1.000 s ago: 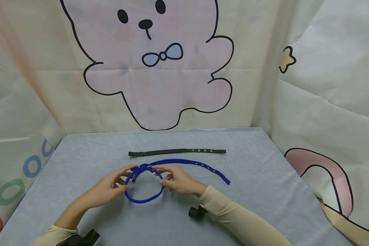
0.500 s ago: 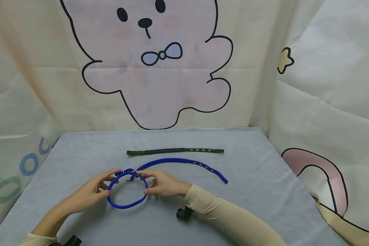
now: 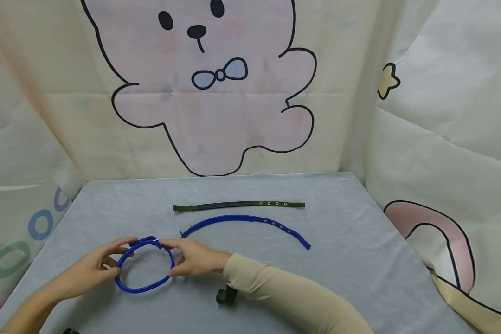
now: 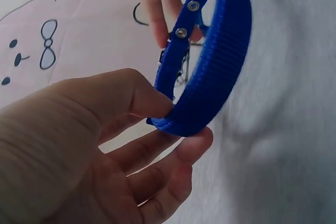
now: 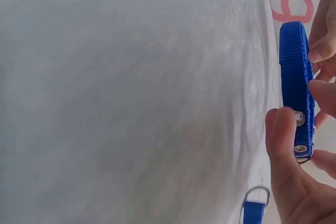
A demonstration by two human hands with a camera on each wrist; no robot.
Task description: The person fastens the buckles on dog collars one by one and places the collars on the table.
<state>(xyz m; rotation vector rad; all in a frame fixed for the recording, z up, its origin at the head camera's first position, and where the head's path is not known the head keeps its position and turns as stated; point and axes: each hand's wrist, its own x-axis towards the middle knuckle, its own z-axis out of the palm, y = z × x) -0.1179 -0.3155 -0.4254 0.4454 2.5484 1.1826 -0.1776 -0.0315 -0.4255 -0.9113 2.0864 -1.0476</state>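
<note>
A blue collar fastened into a loop stands on edge on the grey tablecloth at the front left. My left hand pinches its left side between thumb and fingers, and the left wrist view shows that grip on the webbing close up. My right hand pinches the loop's right side, thumb pressed by the eyelets of the strap. A second blue collar lies open and curved just right of the loop, apart from it.
A dark green collar lies flat and straight behind the open blue one. Printed cartoon sheets hang behind and to both sides of the table. A black wrist mount hangs under my right sleeve.
Both hands have carried the blue loop left and toward me, away from the open blue collar it overlapped before. The open blue and green collars have stayed put.
</note>
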